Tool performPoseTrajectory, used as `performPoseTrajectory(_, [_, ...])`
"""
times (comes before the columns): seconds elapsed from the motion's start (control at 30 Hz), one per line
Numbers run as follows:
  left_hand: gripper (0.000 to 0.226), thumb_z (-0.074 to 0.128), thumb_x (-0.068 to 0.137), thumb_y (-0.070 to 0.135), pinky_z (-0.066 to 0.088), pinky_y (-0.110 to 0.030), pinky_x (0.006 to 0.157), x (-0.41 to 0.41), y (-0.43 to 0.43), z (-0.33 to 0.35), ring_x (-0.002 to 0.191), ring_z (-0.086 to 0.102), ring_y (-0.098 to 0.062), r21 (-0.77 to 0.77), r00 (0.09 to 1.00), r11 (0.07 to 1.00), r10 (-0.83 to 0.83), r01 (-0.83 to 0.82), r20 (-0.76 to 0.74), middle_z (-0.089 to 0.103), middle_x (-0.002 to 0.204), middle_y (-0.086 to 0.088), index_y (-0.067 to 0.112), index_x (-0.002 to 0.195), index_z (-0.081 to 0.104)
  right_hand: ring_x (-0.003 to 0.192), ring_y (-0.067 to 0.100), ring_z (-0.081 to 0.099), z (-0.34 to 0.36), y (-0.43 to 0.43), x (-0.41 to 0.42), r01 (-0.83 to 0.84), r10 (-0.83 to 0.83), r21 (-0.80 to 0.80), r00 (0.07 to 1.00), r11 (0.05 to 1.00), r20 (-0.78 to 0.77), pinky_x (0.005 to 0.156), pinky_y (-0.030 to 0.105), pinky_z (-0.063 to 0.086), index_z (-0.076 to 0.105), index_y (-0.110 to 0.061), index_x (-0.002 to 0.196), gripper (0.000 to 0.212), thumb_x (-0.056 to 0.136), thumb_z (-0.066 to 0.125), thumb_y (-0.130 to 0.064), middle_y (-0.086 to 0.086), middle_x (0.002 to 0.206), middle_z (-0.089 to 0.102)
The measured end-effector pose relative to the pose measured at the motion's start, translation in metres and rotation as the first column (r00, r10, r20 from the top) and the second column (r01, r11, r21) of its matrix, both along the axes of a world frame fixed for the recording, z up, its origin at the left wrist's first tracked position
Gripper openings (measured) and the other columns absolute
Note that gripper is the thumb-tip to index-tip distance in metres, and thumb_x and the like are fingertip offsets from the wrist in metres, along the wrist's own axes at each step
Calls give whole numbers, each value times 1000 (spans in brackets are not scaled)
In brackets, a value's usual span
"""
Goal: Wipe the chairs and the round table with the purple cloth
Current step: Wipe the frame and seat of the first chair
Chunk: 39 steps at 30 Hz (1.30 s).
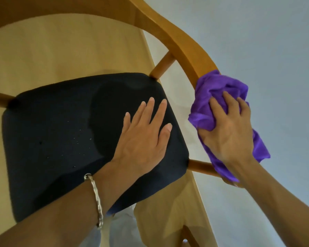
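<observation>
Pale wooden flooring (43,50) and a grey-white surface (257,41) form the background beneath a wooden chair (146,15) seen from above. Nearest, a forearm bears a metal bracelet (96,198). Its left hand (143,139) rests flat on the dark seat cushion (52,131), fingers straight, slightly spread, holding nothing. Just beside it, the right hand (228,132) grips the bunched purple cloth (209,97) against the curved armrest rail (185,50). Its fingers (219,104) curl over the top of the cloth, whose folds spill beyond the fingertips and below the palm, wrapping the rail's end. Farther off, a spindle (161,67) joins seat to rail, which arcs bare toward the chair back.
</observation>
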<state>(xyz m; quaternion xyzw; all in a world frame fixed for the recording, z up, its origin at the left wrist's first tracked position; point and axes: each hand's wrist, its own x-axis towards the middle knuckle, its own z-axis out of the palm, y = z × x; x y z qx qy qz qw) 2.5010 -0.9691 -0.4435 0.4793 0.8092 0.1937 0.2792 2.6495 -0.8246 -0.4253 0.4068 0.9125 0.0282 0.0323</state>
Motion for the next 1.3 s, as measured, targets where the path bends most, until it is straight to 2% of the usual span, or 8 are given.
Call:
performPoseTrajectory(0.13, [66,-4,86,55,1,-46,115,-35,7,5,145,-4,-18,-3,995,996,85,-85,-52,-2,158,0,31,147,-9,132,45,34,-4,38,-63,-86,87,21,994,996,-59,102,58,39,38,-17,142,66,88,55,-52,17,145,40])
performPoseTrajectory(0.33, [67,-5,85,53,2,-48,114,-95,-5,11,145,-3,-20,50,969,979,203,-198,-142,2,158,-3,28,148,-6,127,44,39,-11,85,-165,-227,230,34,969,973,-94,98,56,43,31,-19,142,69,89,47,-60,16,142,43])
performPoseTrajectory(0.57, [63,-2,89,52,2,-46,114,-149,-58,16,145,-4,-19,62,914,935,354,-348,-198,1,158,-3,29,147,-7,124,42,42,-23,84,-245,-190,181,-14,954,982,-238,97,56,43,24,-23,142,80,83,37,-76,14,138,45])
performPoseTrajectory(0.73, [61,-2,90,53,-1,-42,112,-170,-94,14,145,-6,-18,73,897,917,398,-391,-192,-1,158,-2,30,147,-9,141,41,21,-27,45,-282,-92,69,-36,909,995,-412,111,57,27,20,-14,150,93,83,48,-71,16,153,28])
performPoseTrajectory(0.93, [57,4,96,50,-5,-42,112,-184,-137,20,144,-6,-20,90,877,925,380,-370,-295,1,158,-4,28,147,-6,146,42,1,-26,-11,-327,40,-68,-62,832,997,-550,118,53,7,13,-10,153,90,89,36,-68,15,160,10])
performPoseTrajectory(1.1, [58,1,94,51,-11,-46,110,-195,-168,33,142,-11,-20,81,831,910,405,-407,-381,-2,158,-4,29,147,-5,146,41,-5,-11,-89,-373,-181,-30,-251,753,951,-657,119,45,3,13,-8,153,87,90,42,-61,17,160,2])
performPoseTrajectory(1.23, [60,-3,91,52,-10,-46,112,-200,-198,42,143,-12,-19,93,811,879,469,-468,-350,-6,158,-3,30,147,-8,146,37,-4,-13,-190,-398,-403,-53,-452,697,796,-715,117,42,-5,21,-12,152,79,91,51,-53,15,161,4])
performPoseTrajectory(1.3, [60,-2,92,51,-9,-44,111,-200,-216,46,144,-10,-18,119,786,858,507,-500,-353,-3,158,-5,29,148,-5,147,31,6,-19,-234,-398,-461,-129,-516,642,722,-755,119,47,2,33,-12,147,73,89,55,-51,14,158,20])
